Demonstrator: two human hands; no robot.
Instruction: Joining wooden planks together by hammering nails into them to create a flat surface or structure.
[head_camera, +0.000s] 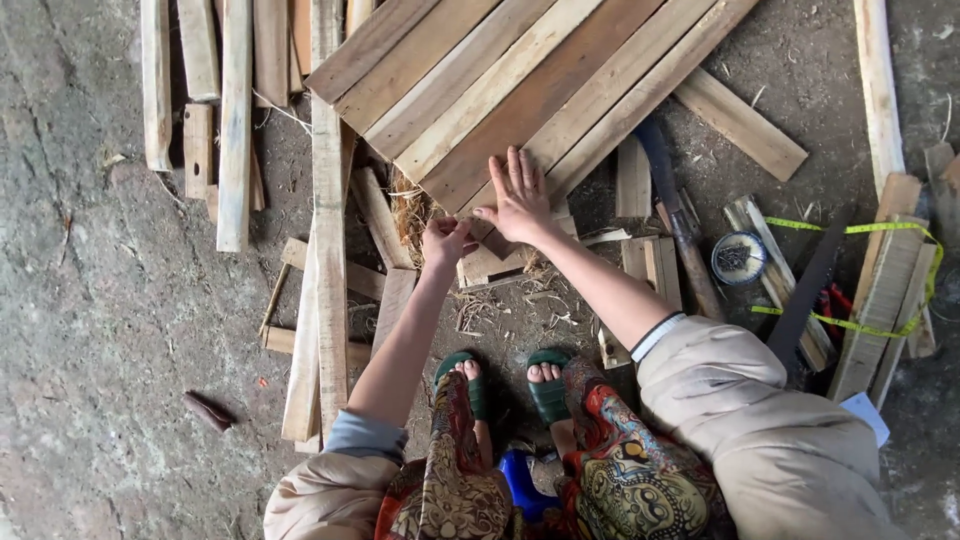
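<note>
A panel of brown and pale wooden planks (520, 80) lies tilted on the ground in front of me. My right hand (518, 198) rests flat, fingers spread, on the panel's near corner. My left hand (445, 240) is curled into a fist just below that corner, beside a small dark wood piece (497, 243); whether it holds something is hidden. Short wood blocks (490, 265) sit under the corner. My feet in green sandals (510, 385) stand just below.
Loose slats (235, 120) lie at the left, one long plank (328, 250) running down. At the right are a hammer handle (680, 225), a round tin of nails (739, 258), a yellow tape measure (870, 230), a saw blade (810, 290) and more planks (880, 300).
</note>
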